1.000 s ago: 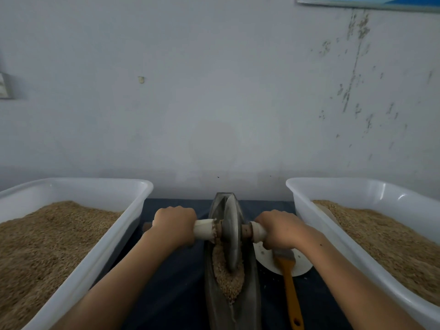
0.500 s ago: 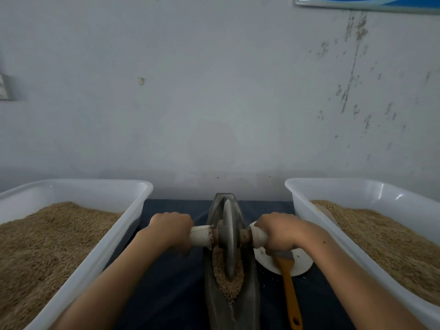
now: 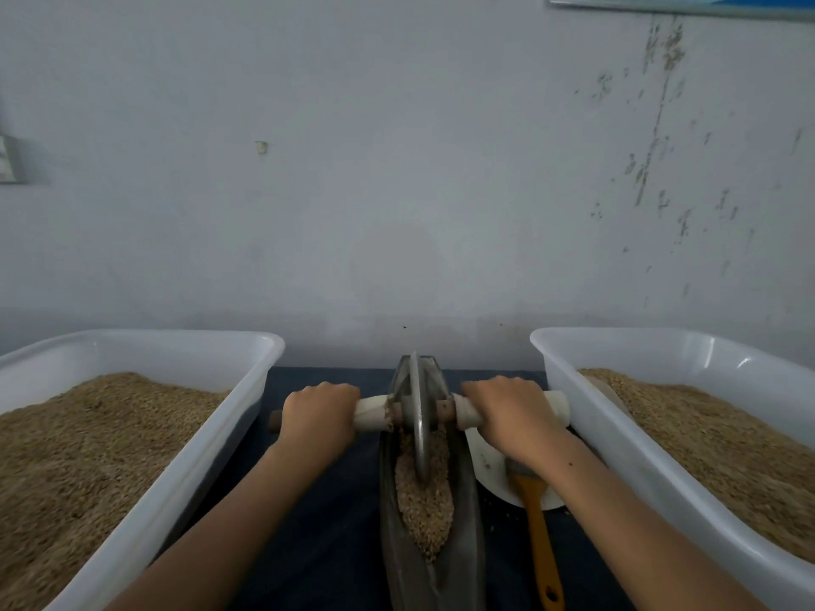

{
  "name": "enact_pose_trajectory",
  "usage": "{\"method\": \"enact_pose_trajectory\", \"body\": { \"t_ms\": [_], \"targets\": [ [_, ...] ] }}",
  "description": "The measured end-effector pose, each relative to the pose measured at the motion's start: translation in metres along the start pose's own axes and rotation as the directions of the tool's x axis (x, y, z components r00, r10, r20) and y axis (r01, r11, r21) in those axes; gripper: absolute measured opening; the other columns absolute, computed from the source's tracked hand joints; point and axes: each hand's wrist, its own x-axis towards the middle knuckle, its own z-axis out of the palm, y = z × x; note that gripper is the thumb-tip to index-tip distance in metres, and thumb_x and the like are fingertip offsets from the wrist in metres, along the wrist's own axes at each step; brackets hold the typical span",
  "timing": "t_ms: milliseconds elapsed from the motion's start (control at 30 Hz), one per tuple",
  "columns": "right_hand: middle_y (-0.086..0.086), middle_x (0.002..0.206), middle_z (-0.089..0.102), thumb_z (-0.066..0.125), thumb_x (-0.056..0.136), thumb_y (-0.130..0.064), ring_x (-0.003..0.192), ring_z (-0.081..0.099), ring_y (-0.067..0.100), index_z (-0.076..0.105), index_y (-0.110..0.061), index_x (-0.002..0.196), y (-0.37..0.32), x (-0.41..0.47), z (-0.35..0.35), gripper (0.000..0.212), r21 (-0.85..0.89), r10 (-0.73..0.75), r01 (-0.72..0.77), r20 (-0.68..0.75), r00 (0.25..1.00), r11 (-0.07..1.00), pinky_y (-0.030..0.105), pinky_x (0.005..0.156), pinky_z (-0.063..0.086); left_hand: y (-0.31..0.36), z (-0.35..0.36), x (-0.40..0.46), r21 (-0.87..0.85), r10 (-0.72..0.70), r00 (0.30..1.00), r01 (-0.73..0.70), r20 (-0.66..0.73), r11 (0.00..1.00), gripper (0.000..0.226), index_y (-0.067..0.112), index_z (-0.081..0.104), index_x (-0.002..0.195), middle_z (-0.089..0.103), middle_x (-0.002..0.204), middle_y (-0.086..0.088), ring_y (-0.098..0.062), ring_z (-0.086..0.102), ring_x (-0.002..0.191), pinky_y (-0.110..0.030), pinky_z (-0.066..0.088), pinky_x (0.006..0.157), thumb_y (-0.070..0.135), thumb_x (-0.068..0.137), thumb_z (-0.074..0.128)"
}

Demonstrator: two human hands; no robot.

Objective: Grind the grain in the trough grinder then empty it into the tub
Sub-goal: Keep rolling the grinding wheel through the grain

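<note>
A narrow grey metal trough (image 3: 468, 544) lies lengthwise in the middle of the dark table, with coarse tan grain (image 3: 425, 500) heaped inside it. A grey grinding wheel (image 3: 419, 416) stands upright in the trough, towards its far end. A white-sleeved axle handle (image 3: 372, 414) runs through the wheel. My left hand (image 3: 318, 416) grips the handle's left side and my right hand (image 3: 507, 414) grips its right side. One white tub (image 3: 145, 500) full of grain stands to the left and another white tub (image 3: 617, 456) to the right.
A brush with an orange handle (image 3: 539, 544) lies right of the trough, its head on a white plate (image 3: 494, 474) partly under my right forearm. A pale wall (image 3: 397, 191) rises just behind the table. Dark cloth (image 3: 317, 544) covers the tabletop between tubs.
Both hands have pushed the wheel away from me along the trough, towards its far end, uncovering more grain on the near side.
</note>
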Motion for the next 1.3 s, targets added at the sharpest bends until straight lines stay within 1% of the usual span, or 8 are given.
{"method": "enact_pose_trajectory", "body": {
  "t_ms": [200,300,567,667,900,1033,1133,1300],
  "targets": [
    [0.001,0.098,0.063,0.069,0.081,-0.017,0.086,0.060,0.017,0.060,-0.020,0.107,0.011,-0.003,-0.016,0.028,0.103,-0.056,0.016,0.397,0.916,0.995,0.028,0.069,0.046,-0.002,-0.015,-0.002,0.111,0.054,0.963,-0.087,0.266,0.990,0.046,0.022,0.055,0.118,0.063,0.107,0.001,-0.018,0.060,0.097,-0.029,0.040,0.074,0.037,0.077,0.070],
    [0.003,0.102,0.065,0.071,0.080,-0.016,0.092,0.063,0.019,0.061,-0.019,0.110,0.012,-0.005,-0.018,0.032,0.141,-0.057,-0.009,0.458,0.887,0.990,0.031,0.078,0.052,-0.001,-0.018,-0.003,0.097,0.065,0.948,-0.100,0.311,0.990,0.049,0.022,0.055,0.118,0.063,0.107,0.002,-0.017,0.060,0.095,-0.029,0.039,0.073,0.039,0.076,0.071],
    [-0.004,0.096,0.065,0.053,0.089,-0.016,0.089,0.060,0.020,0.045,-0.031,0.088,0.006,0.004,0.007,0.017,0.049,-0.017,0.019,-0.039,0.999,0.999,0.031,0.069,0.035,0.000,-0.006,0.000,-0.001,0.012,0.998,-0.012,0.056,1.000,0.023,0.023,0.057,0.106,0.062,0.098,0.003,-0.017,0.058,0.086,-0.028,0.036,0.069,0.029,0.084,0.058],
    [-0.005,0.093,0.065,0.051,0.089,-0.016,0.089,0.061,0.021,0.043,-0.032,0.086,0.007,0.003,0.013,0.018,0.080,0.007,-0.001,-0.065,0.998,0.997,0.033,0.070,0.041,0.002,-0.005,0.002,0.033,0.035,0.999,-0.034,-0.023,0.999,0.022,0.024,0.055,0.107,0.061,0.100,0.002,-0.018,0.059,0.091,-0.028,0.036,0.069,0.031,0.086,0.057],
    [0.001,0.098,0.065,0.069,0.080,-0.017,0.088,0.062,0.017,0.061,-0.022,0.103,0.011,-0.003,-0.014,0.025,0.108,-0.057,0.017,0.375,0.925,0.994,0.029,0.071,0.049,-0.005,-0.018,-0.001,0.011,0.079,0.941,-0.087,0.329,0.996,0.044,0.020,0.058,0.114,0.064,0.101,0.001,-0.017,0.057,0.084,-0.029,0.041,0.071,0.036,0.076,0.070],
    [-0.001,0.097,0.064,0.070,0.080,-0.015,0.088,0.061,0.015,0.060,-0.025,0.102,0.013,-0.005,-0.014,0.026,0.181,-0.051,-0.038,0.464,0.884,0.983,0.025,0.070,0.047,-0.003,-0.021,-0.002,0.043,0.074,0.938,-0.094,0.338,0.995,0.044,0.020,0.058,0.112,0.063,0.094,0.003,-0.016,0.053,0.078,-0.029,0.041,0.070,0.036,0.073,0.071],
    [-0.002,0.097,0.065,0.068,0.081,-0.017,0.087,0.061,0.016,0.061,-0.021,0.101,0.013,-0.001,-0.008,0.022,0.140,-0.023,-0.031,0.364,0.931,0.990,0.027,0.070,0.047,-0.001,-0.018,0.000,0.044,0.054,0.969,-0.066,0.241,0.997,0.038,0.021,0.058,0.111,0.062,0.097,0.003,-0.017,0.056,0.082,-0.029,0.039,0.070,0.035,0.077,0.067],
    [-0.002,0.098,0.065,0.052,0.090,-0.015,0.090,0.061,0.021,0.052,-0.027,0.098,0.006,0.000,0.011,0.014,0.052,0.028,-0.025,-0.065,0.997,0.998,0.031,0.069,0.038,0.001,-0.004,0.001,0.025,0.013,0.999,-0.012,-0.039,1.000,0.021,0.024,0.055,0.106,0.062,0.099,0.004,-0.017,0.060,0.090,-0.027,0.035,0.068,0.032,0.086,0.056]
  ]
}}
